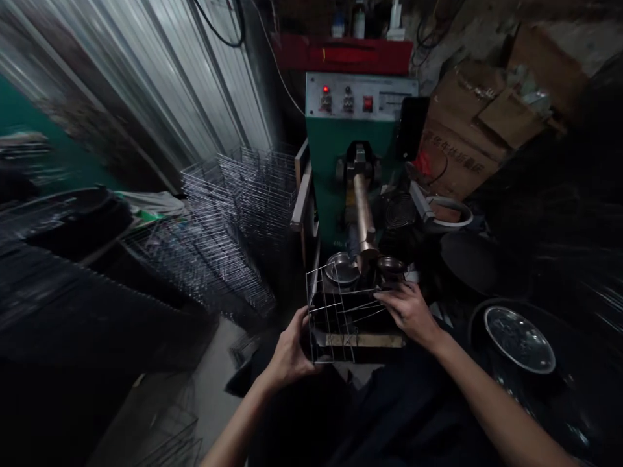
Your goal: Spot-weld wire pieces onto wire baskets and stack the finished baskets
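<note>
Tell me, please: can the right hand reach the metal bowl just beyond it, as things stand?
Probably yes. The bowl sits just past the right hand, and nothing seems to block the way; but that hand holds the wire frame, so it may need to let go first.

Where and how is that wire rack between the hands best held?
I'd hold the wire rack by its outer edges, from left and right: its open, thin-wire shape suggests support on opposite sides. The left hand is at its left edge, the right hand toward its right.
</note>
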`<state>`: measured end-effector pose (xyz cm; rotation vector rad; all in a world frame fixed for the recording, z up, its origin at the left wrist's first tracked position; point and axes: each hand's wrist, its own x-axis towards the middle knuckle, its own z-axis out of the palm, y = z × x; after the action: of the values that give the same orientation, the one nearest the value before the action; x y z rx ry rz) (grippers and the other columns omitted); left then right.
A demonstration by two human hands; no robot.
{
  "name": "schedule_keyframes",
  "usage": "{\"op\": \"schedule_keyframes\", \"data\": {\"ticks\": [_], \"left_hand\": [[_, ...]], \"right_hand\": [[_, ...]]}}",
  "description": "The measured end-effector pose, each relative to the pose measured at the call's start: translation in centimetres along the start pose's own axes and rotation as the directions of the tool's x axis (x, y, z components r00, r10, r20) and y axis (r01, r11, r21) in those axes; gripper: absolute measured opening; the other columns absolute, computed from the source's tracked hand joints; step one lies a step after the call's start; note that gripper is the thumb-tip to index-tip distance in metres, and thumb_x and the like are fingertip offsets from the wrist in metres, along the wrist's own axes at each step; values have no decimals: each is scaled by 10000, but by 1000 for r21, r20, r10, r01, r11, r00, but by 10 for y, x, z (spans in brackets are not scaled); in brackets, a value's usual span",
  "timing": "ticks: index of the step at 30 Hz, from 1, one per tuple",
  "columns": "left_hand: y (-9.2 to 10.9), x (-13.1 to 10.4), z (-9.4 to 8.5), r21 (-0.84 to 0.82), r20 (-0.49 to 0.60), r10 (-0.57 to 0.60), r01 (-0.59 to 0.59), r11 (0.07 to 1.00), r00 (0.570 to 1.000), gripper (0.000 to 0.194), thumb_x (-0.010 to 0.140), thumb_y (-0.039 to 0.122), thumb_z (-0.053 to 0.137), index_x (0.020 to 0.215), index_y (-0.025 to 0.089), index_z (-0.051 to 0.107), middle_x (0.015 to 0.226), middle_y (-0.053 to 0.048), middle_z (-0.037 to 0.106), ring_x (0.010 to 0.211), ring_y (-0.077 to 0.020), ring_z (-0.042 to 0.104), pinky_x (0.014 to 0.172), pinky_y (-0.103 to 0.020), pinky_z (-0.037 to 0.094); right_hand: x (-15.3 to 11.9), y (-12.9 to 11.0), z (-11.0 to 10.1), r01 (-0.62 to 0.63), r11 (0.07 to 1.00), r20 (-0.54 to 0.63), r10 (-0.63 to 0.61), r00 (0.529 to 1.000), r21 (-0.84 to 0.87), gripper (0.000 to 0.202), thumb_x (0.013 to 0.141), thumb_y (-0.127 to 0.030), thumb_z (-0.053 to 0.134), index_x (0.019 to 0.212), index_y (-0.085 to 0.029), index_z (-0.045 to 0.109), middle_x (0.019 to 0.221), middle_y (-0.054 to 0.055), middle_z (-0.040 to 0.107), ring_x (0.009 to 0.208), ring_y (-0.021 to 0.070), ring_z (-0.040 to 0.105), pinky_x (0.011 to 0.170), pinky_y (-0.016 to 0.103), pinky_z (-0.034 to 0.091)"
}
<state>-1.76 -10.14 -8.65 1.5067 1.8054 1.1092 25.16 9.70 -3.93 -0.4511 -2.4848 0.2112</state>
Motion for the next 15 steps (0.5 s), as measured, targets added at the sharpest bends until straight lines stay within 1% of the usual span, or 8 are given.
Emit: {"op": "schedule_keyframes", "data": {"ticks": [2, 6, 10, 15], "left_hand": [[-4, 2, -1, 19, 10, 2, -2, 1000, 1000, 1092, 567, 217, 841, 1495, 251, 267, 1415, -188, 643, 1349, -395, 604, 1097, -543, 529], [-13, 8, -3, 29, 8, -12, 12, 1000, 1000, 1110, 560, 204, 844, 1491, 256, 242, 1447, -201, 613, 1368, -394, 587, 1104, -548, 522], [-22, 15, -5, 21, 22, -26, 26, 999, 999, 1088, 569, 196, 845, 1479, 276, 254, 1445, -188, 615, 1363, -391, 593, 1095, -553, 525], [-32, 21, -7, -24, 11, -55, 55, 998, 998, 1129, 564, 163, 849, 1498, 259, 223, 1465, -222, 580, 1402, -394, 553, 1131, -584, 480]], "right_hand": [[4, 2, 5, 20, 999, -40, -19, 999, 41, 280, 1022, -99, 573, 1236, -240, 685, 1127, 57, 770, 1137, 256, 664, 973, 452, 375], [12, 8, 15, 40, 995, -74, -34, 997, 88, 322, 1032, -112, 584, 1294, -288, 647, 1134, 29, 772, 1169, 244, 654, 972, 447, 352], [17, 15, 29, -9, 996, -55, 13, 998, 86, 306, 1041, -145, 579, 1284, -319, 645, 1111, 29, 778, 1181, 254, 653, 1003, 480, 330], [24, 19, 37, -29, 997, -44, 32, 999, 70, 354, 1032, -135, 574, 1312, -342, 632, 1114, 28, 777, 1198, 259, 649, 1004, 490, 322]]}}
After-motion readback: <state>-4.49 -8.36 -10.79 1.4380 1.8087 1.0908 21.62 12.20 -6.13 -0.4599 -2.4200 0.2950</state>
